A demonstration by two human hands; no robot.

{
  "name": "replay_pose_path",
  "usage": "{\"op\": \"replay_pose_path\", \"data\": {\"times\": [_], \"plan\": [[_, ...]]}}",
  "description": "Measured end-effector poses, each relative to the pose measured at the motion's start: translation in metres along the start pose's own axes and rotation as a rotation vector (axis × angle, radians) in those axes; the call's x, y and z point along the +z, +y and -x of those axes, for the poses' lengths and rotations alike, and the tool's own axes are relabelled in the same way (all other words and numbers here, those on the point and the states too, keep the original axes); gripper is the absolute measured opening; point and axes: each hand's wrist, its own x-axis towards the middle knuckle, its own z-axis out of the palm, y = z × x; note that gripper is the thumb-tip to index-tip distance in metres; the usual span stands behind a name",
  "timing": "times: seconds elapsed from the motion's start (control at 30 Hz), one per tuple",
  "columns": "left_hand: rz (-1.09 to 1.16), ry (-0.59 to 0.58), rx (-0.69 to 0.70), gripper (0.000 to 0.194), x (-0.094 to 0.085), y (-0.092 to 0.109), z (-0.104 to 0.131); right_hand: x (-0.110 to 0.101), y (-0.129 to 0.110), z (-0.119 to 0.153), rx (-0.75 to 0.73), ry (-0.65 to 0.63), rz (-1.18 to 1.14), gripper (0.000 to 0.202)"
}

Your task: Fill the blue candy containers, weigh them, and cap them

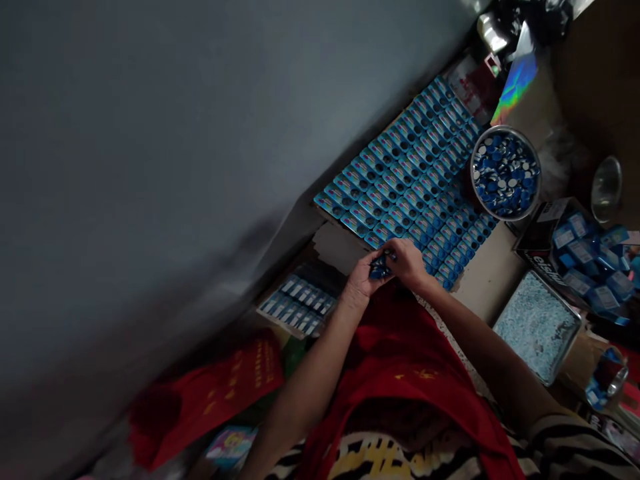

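Note:
My left hand (360,279) is cupped round several small blue and silver round discs (380,267). My right hand (409,263) reaches over the same discs with its fingers bent in a pinch; what sits between the fingertips is hidden. Both hands meet just in front of the near edge of a board covered with rows of blue rectangular cards (400,190), each with a dark round spot. At the right of these cards stands a round metal bowl (473,180) full of blue and silver discs like those in my hand.
A metal tray (573,320) of pale blue-white small bits lies at right, beside a black carton (525,248) with blue packets. A smaller board of blue and white pieces (300,300) lies left of my hands. A red bag (215,400) sits lower left, by the grey wall (175,133).

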Motion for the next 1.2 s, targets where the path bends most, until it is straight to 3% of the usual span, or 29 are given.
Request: {"op": "replay_pose_path", "data": {"times": [0.1,0.23,0.37,0.5,0.57,0.7,0.8,0.97,1.03,1.2], "plan": [[-0.009,-0.005,0.030,0.019,0.003,-0.004,0.001,0.001,0.015,0.001,0.159,0.070,-0.319,0.042],[-0.044,-0.067,0.042,0.027,0.015,-0.007,0.004,-0.015,0.032,0.001,0.337,0.151,-0.801,0.046],[-0.099,-0.054,0.021,0.029,0.029,-0.008,0.001,-0.027,0.038,0.001,0.479,0.057,-1.042,0.044],[-0.103,-0.025,-0.010,0.028,0.028,-0.008,-0.003,-0.028,0.044,0.002,0.534,-0.043,-1.123,0.042],[-0.117,-0.021,-0.034,0.029,0.024,-0.006,-0.003,-0.028,0.048,0.001,0.507,-0.062,-0.970,0.032],[-0.150,-0.020,-0.071,0.030,0.023,-0.005,-0.002,-0.026,0.052,-0.001,0.326,0.091,-0.446,0.009],[-0.131,-0.046,-0.062,0.033,0.028,-0.003,0.000,-0.023,0.053,-0.007,0.263,0.105,-0.443,0.008],[-0.122,-0.082,0.025,0.031,0.021,0.012,0.007,-0.024,0.055,-0.032,0.377,0.198,-0.438,0.020],[-0.133,-0.089,0.064,0.027,0.014,0.020,0.010,-0.026,0.052,-0.044,0.361,0.156,-0.337,0.023],[-0.144,-0.052,0.108,0.023,0.011,0.036,0.014,-0.026,0.030,-0.067,0.254,-0.007,0.188,0.021]]}}
